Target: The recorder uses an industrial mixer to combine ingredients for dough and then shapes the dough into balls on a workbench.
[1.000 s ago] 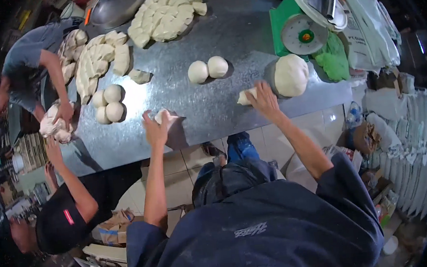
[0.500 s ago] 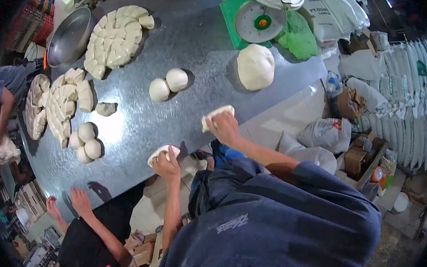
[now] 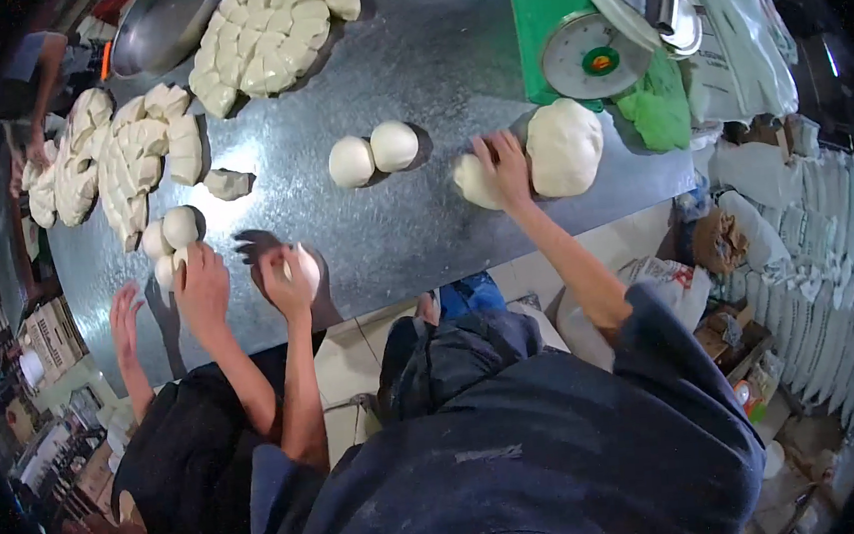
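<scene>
My left hand (image 3: pixel 289 284) is low over the table's near edge, its fingers curled round a white dough piece (image 3: pixel 308 266) that shows partly beyond them. My right hand (image 3: pixel 508 172) grips a smaller dough piece (image 3: pixel 475 183), pressed on the tabletop close to a big round dough lump (image 3: pixel 566 148). Two smooth dough balls (image 3: pixel 373 155) touch each other mid-table. Further left, a cluster of dough balls (image 3: pixel 179 227) sits next to a co-worker's hand (image 3: pixel 203 287), which reaches onto the nearest ball.
A green dial scale (image 3: pixel 595 57) with a pan stands at the far right beside a green plastic bag (image 3: pixel 657 108). Cut dough slabs (image 3: pixel 269 40) and a metal bowl (image 3: pixel 160 32) occupy the far left. A small greyish dough scrap (image 3: pixel 229 183) lies near them. The co-worker's other hand (image 3: pixel 125 321) hovers at left.
My right hand has moved away from me to the big lump with its dough. My left hand has shifted left with its piece. The co-worker's hand has reached onto the clustered balls.
</scene>
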The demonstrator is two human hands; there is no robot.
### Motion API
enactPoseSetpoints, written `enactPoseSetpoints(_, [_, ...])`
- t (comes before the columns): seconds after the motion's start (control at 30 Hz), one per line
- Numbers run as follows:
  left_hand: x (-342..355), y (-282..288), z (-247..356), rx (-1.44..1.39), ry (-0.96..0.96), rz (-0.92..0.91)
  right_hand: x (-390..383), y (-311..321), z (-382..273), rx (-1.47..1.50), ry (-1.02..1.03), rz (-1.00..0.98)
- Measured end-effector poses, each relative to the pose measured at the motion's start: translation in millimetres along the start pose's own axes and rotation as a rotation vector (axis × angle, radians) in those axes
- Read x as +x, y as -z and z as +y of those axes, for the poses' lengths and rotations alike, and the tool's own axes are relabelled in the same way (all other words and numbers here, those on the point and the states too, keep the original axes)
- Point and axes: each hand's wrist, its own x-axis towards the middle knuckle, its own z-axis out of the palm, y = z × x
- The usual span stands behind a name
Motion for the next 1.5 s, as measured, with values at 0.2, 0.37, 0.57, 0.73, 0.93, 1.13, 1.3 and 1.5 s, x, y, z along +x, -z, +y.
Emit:
enactPoseSetpoints(0.2, [-94.7,-5.9,24.3,0.232,-0.270,-0.133,-86.8,-24.8,-42.9,-0.061,0.138,0.041])
enactPoseSetpoints(0.37, [-53.0,-21.2,23.5,0.331,-0.189,-0.077,-25.6,-36.1,2.3,0.130,-0.396,0.472])
enactPoseSetpoints(0.57, [-40.4,-7.1,14.4,0.472,-0.199,0.097,-92.6,-6.9,-11.2,-0.126,-0.126,0.200])
enactPoseSetpoints(0.73, [35.8,-78.3,41.3,0.265,-0.158,0.334,-7.8,-66.2,-36.2,-0.085,-0.078,0.395])
enactPoseSetpoints(0.93, [-79.1,-70.0,53.5,0.192,-0.329,-0.147,-119.6,-59.5,-90.0,-0.047,0.126,-0.084])
enactPoseSetpoints(1.13, [-83.8,-24.6,51.2,-0.040,-0.102,-0.278,-121.8,7.7,-66.2,0.145,-0.155,-0.203])
enactPoseSetpoints(1.3, [-7.8,9.0,-3.5,0.413,-0.189,-0.047,-67.8,18.5,-31.7,-0.071,-0.250,0.138])
enactPoseSetpoints(1.5, [-1.1,-66.8,53.9,0.229,-0.126,0.223,-23.4,-54.4,-41.0,-0.030,-0.033,0.305])
